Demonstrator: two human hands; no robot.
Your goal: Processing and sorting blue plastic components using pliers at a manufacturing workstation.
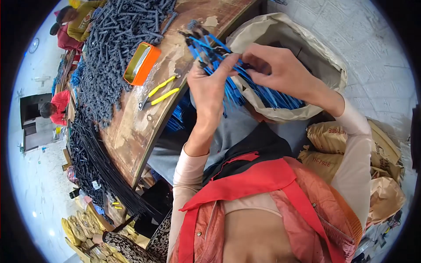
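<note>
My left hand [208, 87] is closed around a bundle of thin blue sticks with black ends [231, 93], held above my lap beside the table edge. The sticks fan out past both sides of the fist. Just to the right, my right hand [285, 72] has its thumb and forefinger drawn together at the bundle; what lies between the fingertips is too small to make out. Below the right hand, an off-white sack [340, 74] stands with its mouth wide, and more blue sticks [280, 98] lie inside it.
On the worn wooden table [125, 136] lie yellow-handled cutting pliers [164, 95], an orange box [145, 72], a heap of dark grey ribbed pieces [109, 52] and long black rods [103, 164]. Brown paper sacks [324, 164] stand at right. Other people [61, 107] sit along the table's far left.
</note>
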